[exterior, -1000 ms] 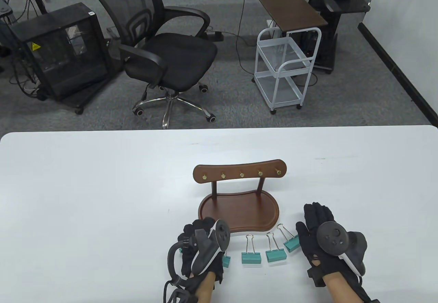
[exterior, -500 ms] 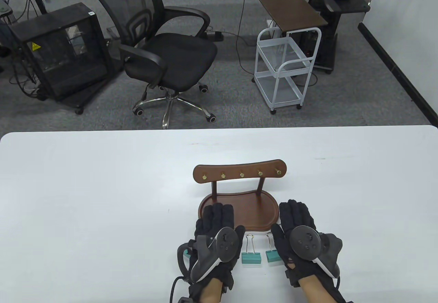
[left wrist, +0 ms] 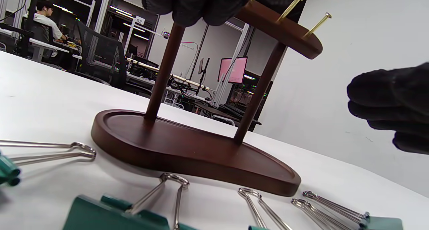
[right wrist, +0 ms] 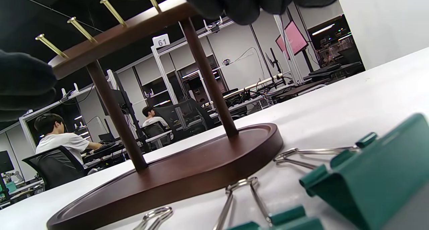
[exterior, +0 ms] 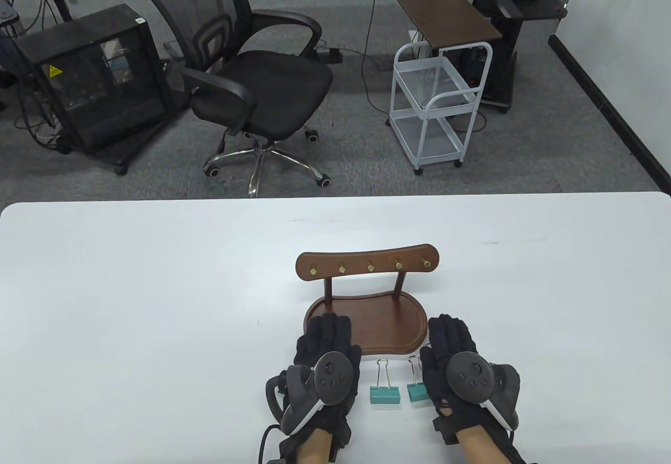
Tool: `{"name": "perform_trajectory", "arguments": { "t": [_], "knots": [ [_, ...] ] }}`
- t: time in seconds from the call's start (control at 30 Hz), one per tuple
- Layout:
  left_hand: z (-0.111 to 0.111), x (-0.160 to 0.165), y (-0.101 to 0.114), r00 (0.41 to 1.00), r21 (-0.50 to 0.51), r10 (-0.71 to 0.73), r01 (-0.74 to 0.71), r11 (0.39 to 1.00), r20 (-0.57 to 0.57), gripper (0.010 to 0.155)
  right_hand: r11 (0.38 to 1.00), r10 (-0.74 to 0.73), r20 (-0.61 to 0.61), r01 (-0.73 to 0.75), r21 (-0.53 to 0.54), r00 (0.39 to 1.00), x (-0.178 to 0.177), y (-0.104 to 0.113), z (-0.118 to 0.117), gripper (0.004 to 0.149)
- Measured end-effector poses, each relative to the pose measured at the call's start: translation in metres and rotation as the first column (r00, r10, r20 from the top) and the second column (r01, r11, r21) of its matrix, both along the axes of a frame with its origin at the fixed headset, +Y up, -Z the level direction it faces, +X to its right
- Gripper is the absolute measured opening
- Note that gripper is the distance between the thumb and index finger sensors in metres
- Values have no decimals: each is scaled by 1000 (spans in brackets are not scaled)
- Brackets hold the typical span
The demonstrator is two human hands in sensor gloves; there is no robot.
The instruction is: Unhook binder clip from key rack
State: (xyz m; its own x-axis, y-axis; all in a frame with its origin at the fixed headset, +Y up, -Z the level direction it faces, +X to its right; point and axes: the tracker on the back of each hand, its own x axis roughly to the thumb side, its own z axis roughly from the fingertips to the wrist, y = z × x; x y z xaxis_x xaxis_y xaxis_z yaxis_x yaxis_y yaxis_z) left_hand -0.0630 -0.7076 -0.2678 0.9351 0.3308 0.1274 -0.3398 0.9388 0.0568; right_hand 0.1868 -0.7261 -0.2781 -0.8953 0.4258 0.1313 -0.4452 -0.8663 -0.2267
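The brown wooden key rack [exterior: 367, 265] stands mid-table on its oval base [exterior: 390, 322]; its brass hooks [exterior: 370, 267] are all bare. Several teal binder clips lie on the table in front of the base; one [exterior: 383, 396] shows fully and another [exterior: 415, 391] is half hidden by my right hand. My left hand [exterior: 327, 330] lies flat and empty, fingers over the base's front left edge. My right hand [exterior: 450, 330] lies flat and empty beside the base's right end. The wrist views show the base [left wrist: 187, 149] [right wrist: 167, 179] and clips [left wrist: 117, 213] [right wrist: 368, 186] close up.
The white table [exterior: 157, 301] spreads wide on both sides of the rack. Beyond its far edge stand an office chair [exterior: 251, 81], a white wire cart [exterior: 435, 112] and a black computer case [exterior: 89, 76] on the floor.
Both hands have moved inward to the rack's base. The left hand has opened from curled to flat. The right hand now covers the rightmost clips. In the last half second both drew back slightly.
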Motion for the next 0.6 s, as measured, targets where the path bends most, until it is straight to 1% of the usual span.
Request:
{"name": "perform_trajectory", "arguments": {
  "t": [0.6],
  "knots": [
    [2,4,-1,999,-5,-36,36,999,25,63,1000,-16,-8,15,-26,1000,1,-1,2,61]
  ]
}}
